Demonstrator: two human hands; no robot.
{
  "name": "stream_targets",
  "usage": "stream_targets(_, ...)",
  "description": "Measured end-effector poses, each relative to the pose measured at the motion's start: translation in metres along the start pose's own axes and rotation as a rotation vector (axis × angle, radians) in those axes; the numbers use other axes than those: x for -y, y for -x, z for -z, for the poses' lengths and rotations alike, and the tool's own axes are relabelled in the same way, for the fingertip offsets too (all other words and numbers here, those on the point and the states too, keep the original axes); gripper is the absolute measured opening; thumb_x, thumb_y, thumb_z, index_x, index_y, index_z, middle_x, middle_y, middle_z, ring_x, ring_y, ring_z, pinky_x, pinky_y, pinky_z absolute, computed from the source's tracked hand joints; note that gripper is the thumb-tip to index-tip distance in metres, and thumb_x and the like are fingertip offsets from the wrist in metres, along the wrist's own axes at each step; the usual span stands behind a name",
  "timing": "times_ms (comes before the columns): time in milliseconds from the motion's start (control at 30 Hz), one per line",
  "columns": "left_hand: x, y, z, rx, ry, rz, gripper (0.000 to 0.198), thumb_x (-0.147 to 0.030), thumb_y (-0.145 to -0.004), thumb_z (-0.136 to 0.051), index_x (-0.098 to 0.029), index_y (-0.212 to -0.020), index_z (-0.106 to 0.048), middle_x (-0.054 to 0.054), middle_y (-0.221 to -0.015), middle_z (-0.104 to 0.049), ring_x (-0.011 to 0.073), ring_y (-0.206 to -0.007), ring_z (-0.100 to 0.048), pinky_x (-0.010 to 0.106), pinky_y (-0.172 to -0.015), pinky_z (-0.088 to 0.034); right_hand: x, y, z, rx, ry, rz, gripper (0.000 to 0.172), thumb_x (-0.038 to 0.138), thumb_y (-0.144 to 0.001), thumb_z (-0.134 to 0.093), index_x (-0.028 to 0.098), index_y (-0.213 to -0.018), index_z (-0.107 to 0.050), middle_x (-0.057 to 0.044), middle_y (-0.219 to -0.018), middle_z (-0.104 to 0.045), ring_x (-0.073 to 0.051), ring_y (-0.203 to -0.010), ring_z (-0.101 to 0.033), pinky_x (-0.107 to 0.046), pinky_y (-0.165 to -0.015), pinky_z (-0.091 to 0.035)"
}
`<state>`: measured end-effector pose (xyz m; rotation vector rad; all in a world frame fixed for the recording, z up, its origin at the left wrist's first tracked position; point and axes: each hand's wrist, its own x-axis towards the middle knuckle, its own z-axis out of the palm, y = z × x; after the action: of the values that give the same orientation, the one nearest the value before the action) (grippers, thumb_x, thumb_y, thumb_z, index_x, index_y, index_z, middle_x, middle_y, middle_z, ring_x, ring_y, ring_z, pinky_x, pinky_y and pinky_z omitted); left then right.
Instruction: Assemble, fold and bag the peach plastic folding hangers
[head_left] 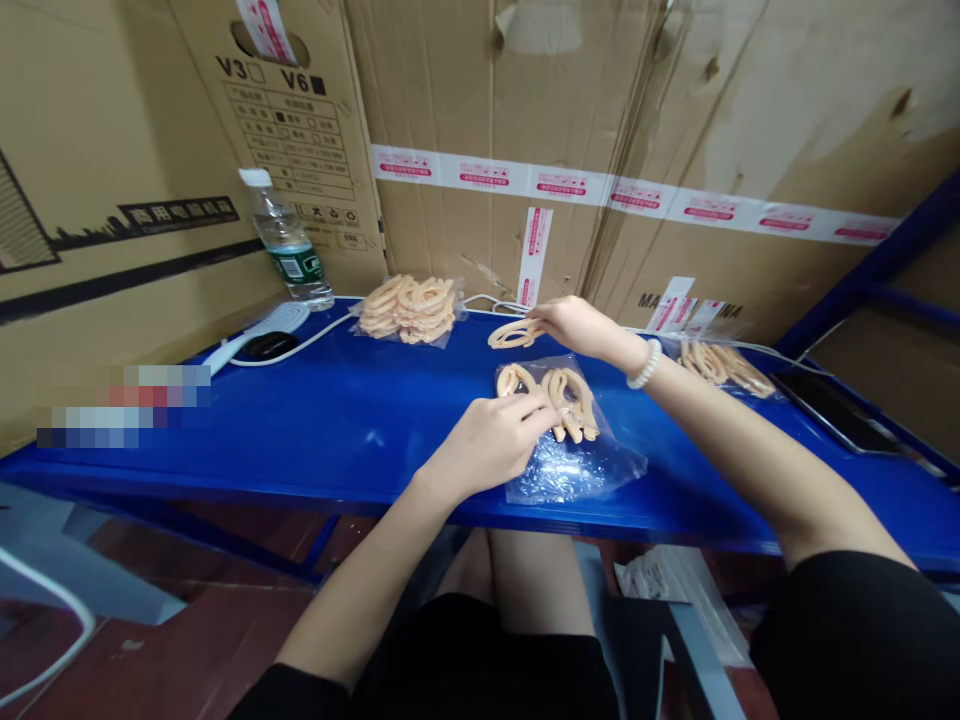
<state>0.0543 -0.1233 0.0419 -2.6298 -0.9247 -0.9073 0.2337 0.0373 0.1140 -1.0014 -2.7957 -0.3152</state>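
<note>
Tabletop (300, 430), loops (517, 327) in pinched right hand (576, 325)

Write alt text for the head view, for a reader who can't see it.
A person's right hand holds beige looped material above a blue table, while the left hand touches similar loops at a clear bag. Bagged loops lie either side; a bottle stands by cardboard boxes.

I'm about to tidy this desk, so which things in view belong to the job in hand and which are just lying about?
Likely part of the job:
beige looped item in the right hand
clear bag at the left hand, holding similar pieces
bagged pile at the back
bagged stack at right

Probably just lying about:
water bottle
phone
black oval object, use unclear
</note>
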Motion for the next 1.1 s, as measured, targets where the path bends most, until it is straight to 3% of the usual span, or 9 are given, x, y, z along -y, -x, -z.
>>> stream_targets(133,0.001,0.0,-0.002,-0.119,0.004,0.017,0.019,-0.011,-0.099,-0.048,-0.015,-0.102,-0.066,0.004,-0.092,-0.074,0.0184,-0.085,-0.071,0.028,-0.068,-0.056,0.027,0.072,0.043,-0.474,-0.179,-0.045,0.014,0.021,-0.097,-0.06,0.015,-0.105,-0.07,-0.008,-0.094,-0.077,-0.02,-0.081,-0.072,-0.03,-0.074,-0.053)
stream_targets(233,0.002,0.0,-0.006,-0.204,0.009,0.039,0.018,-0.018,-0.103,-0.048,-0.015,-0.098,-0.066,0.004,-0.084,-0.073,0.0167,-0.078,-0.071,0.027,-0.068,-0.055,0.07,0.13,0.072,-0.7,-0.111,-0.131,0.007,0.023,-0.093,-0.07,0.022,-0.1,-0.07,-0.003,-0.085,-0.075,-0.018,-0.071,-0.069,-0.029,-0.065,-0.053)
stream_targets(333,0.003,-0.001,-0.008,-0.255,0.023,0.02,0.018,-0.019,-0.103,-0.05,-0.015,-0.096,-0.067,0.005,-0.083,-0.073,0.0175,-0.079,-0.07,0.027,-0.07,-0.055,0.117,0.179,0.086,-0.677,-0.081,-0.101,0.013,0.021,-0.09,-0.074,0.028,-0.1,-0.069,-0.001,-0.082,-0.073,-0.019,-0.069,-0.068,-0.033,-0.066,-0.055)
stream_targets(467,0.003,-0.001,-0.009,-0.308,0.068,0.059,0.016,-0.019,-0.101,-0.054,-0.014,-0.098,-0.068,0.005,-0.084,-0.073,0.0172,-0.078,-0.069,0.028,-0.071,-0.055,0.158,0.215,0.081,-0.594,-0.077,0.011,0.029,0.015,-0.092,-0.069,0.027,-0.119,-0.067,-0.007,-0.093,-0.072,-0.022,-0.076,-0.069,-0.035,-0.067,-0.058)
stream_targets(633,0.002,-0.001,-0.01,-0.327,0.106,0.044,0.015,-0.018,-0.1,-0.057,-0.015,-0.101,-0.071,0.005,-0.088,-0.077,0.0178,-0.082,-0.07,0.029,-0.076,-0.055,0.172,0.206,0.053,-0.527,-0.074,0.055,0.028,0.009,-0.099,-0.053,0.024,-0.117,-0.068,-0.008,-0.087,-0.071,-0.021,-0.077,-0.067,-0.033,-0.063,-0.054)
stream_targets(800,0.004,-0.001,-0.012,-0.325,0.098,0.038,0.015,-0.019,-0.1,-0.057,-0.016,-0.094,-0.071,0.005,-0.088,-0.077,0.0175,-0.081,-0.07,0.029,-0.076,-0.054,0.152,0.166,0.006,-0.538,0.23,0.112,0.023,0.004,-0.097,-0.051,0.014,-0.092,-0.071,-0.008,-0.072,-0.064,-0.02,-0.064,-0.056,-0.035,-0.059,-0.046)
stream_targets(900,0.005,0.0,-0.013,-0.31,0.086,0.038,0.017,-0.02,-0.1,-0.056,-0.016,-0.093,-0.07,0.005,-0.086,-0.076,0.0173,-0.079,-0.069,0.028,-0.074,-0.054,0.141,0.151,-0.016,-0.453,0.351,0.029,0.025,0.002,-0.096,-0.048,0.012,-0.099,-0.072,-0.014,-0.086,-0.068,-0.026,-0.077,-0.058,-0.038,-0.063,-0.047)
stream_targets(1000,0.003,0.001,-0.012,-0.251,0.094,0.051,0.018,-0.02,-0.1,-0.055,-0.016,-0.09,-0.07,0.004,-0.083,-0.075,0.0166,-0.077,-0.068,0.028,-0.074,-0.053,0.14,0.151,-0.023,-0.408,0.42,-0.053,0.025,0.003,-0.096,-0.048,0.011,-0.102,-0.071,-0.016,-0.096,-0.068,-0.028,-0.086,-0.058,-0.04,-0.067,-0.047)
stream_targets(1100,-0.002,0.005,-0.012,-0.194,0.106,0.044,0.017,-0.019,-0.1,-0.056,-0.017,-0.088,-0.069,0.004,-0.085,-0.075,0.0168,-0.08,-0.069,0.028,-0.076,-0.054,0.143,0.158,-0.018,-0.47,0.408,-0.039,0.021,0.006,-0.097,-0.051,0.014,-0.093,-0.07,-0.014,-0.095,-0.068,-0.027,-0.087,-0.056,-0.04,-0.069,-0.046)
